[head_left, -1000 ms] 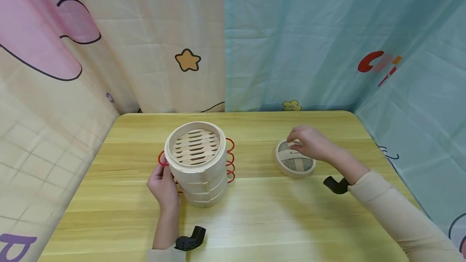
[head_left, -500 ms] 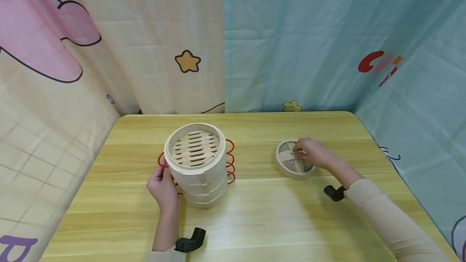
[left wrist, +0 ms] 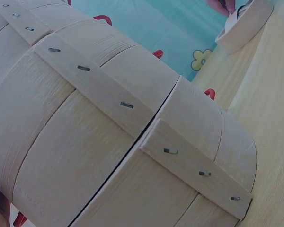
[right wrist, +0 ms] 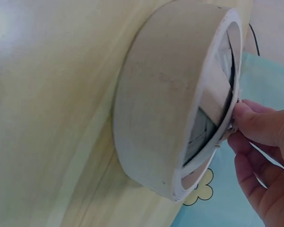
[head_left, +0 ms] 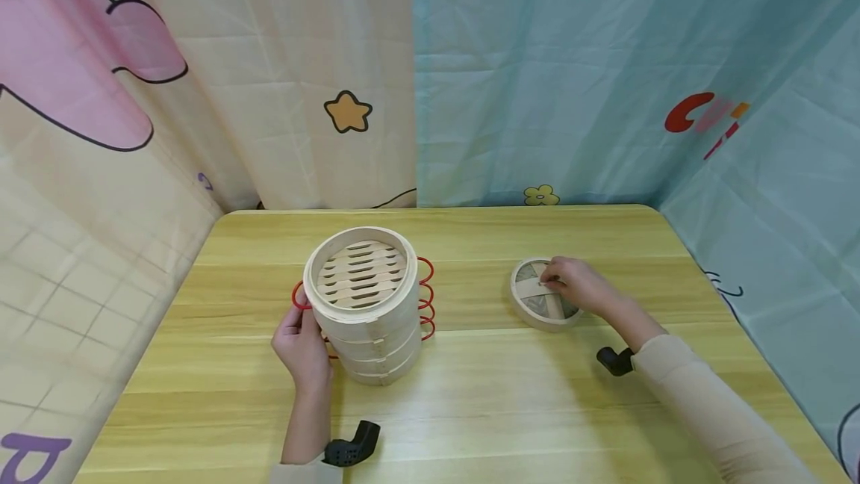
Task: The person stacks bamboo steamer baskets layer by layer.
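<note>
A tall stack of bamboo steamer baskets (head_left: 376, 334) stands upright left of the middle, its slatted top tier facing up uncovered. My left hand (head_left: 302, 342) holds the stack at its left side, fingertips up by a red loop handle (head_left: 300, 295); much of that hand is out of the left wrist view. On the table to the right lies the round steamer lid (head_left: 547, 320), with crossed bamboo strips over its woven top. My right hand (head_left: 578, 286) pinches the strip at the lid's centre between thumb and fingers. In the right wrist view the lid's rim (right wrist: 156, 99) is close against the table.
Red loops (head_left: 426, 297) stick out along the stack's right side. The wooden table (head_left: 470, 409) reaches back to printed curtains (head_left: 537, 81) behind and at both sides. A black wrist mount (head_left: 352, 445) sits on each forearm.
My right hand has come down onto the middle of the lid, and its fingers have closed on the central strip. The left hand and the steamer stack have stayed in place.
</note>
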`<state>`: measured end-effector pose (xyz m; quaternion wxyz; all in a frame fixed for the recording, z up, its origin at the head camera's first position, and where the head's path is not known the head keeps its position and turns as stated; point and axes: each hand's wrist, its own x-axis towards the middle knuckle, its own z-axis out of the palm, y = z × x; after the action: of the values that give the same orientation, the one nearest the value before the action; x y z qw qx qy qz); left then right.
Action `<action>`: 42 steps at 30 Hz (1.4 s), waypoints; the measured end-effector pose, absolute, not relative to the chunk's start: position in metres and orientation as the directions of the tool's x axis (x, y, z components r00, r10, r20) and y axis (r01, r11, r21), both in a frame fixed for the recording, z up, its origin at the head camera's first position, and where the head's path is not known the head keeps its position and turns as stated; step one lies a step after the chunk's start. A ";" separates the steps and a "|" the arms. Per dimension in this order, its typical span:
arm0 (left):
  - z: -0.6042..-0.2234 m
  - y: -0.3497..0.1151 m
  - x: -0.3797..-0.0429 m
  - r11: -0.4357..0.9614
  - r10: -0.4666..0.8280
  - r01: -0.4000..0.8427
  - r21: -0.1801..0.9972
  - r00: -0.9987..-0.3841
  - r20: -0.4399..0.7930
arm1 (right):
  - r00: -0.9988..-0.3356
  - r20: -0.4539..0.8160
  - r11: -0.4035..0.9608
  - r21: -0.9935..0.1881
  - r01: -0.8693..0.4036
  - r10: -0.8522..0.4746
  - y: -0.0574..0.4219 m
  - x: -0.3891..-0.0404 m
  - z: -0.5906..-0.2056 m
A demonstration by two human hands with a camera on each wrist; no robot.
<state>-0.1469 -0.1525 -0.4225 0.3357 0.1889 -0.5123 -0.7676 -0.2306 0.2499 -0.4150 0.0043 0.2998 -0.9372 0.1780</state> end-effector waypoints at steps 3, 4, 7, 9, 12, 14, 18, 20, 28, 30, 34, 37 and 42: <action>-0.422 -0.152 -0.147 -0.251 -0.712 0.328 0.911 -0.700 0.056 | -0.815 0.166 0.748 -0.329 -0.577 -0.555 0.252 -0.230 -0.419; -0.422 -0.152 -0.147 -0.256 -0.712 0.335 0.907 -0.700 0.057 | -0.811 0.185 0.744 -0.327 -0.583 -0.555 0.253 -0.230 -0.421; -0.422 -0.151 -0.147 -0.256 -0.716 0.354 0.899 -0.695 0.070 | -0.793 0.240 0.726 -0.319 -0.610 -0.560 0.255 -0.230 -0.424; -0.423 -0.152 -0.147 -0.264 -0.714 0.365 0.893 -0.697 0.074 | -0.780 0.266 0.716 -0.310 -0.626 -0.567 0.256 -0.230 -0.426; -0.423 -0.153 -0.147 -0.255 -0.713 0.363 0.896 -0.696 0.079 | -0.753 0.293 0.695 -0.292 -0.657 -0.589 0.258 -0.230 -0.430; -0.423 -0.153 -0.148 -0.253 -0.710 0.362 0.897 -0.700 0.082 | -0.729 0.313 0.673 -0.283 -0.684 -0.609 0.260 -0.229 -0.433; -0.423 -0.154 -0.147 -0.253 -0.702 0.353 0.901 -0.708 0.079 | -0.680 0.339 0.624 -0.272 -0.732 -0.650 0.261 -0.225 -0.434; -0.423 -0.154 -0.147 -0.253 -0.701 0.344 0.904 -0.709 0.073 | -0.674 0.335 0.615 -0.278 -0.738 -0.658 0.259 -0.224 -0.431; -0.425 -0.154 -0.147 -0.252 -0.702 0.345 0.904 -0.708 0.074 | -0.693 0.319 0.623 -0.303 -0.721 -0.647 0.247 -0.232 -0.390; -0.426 -0.154 -0.146 -0.256 -0.702 0.348 0.902 -0.708 0.074 | -0.698 0.301 0.632 -0.296 -0.716 -0.650 0.242 -0.233 -0.373; -0.426 -0.153 -0.146 -0.251 -0.700 0.347 0.904 -0.710 0.078 | -0.699 0.281 0.631 -0.302 -0.715 -0.658 0.229 -0.231 -0.334; -0.425 -0.153 -0.146 -0.245 -0.702 0.349 0.905 -0.708 0.083 | -0.677 0.306 0.611 -0.291 -0.736 -0.669 0.215 -0.229 -0.303; -0.425 -0.153 -0.147 -0.249 -0.704 0.356 0.901 -0.705 0.084 | -0.658 0.309 0.598 -0.274 -0.753 -0.686 0.190 -0.226 -0.258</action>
<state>-0.1473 -0.1531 -0.4252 0.3435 0.1716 -0.5073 -0.7715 -0.2260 0.1898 -0.2577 0.0861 0.4044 -0.8898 0.1931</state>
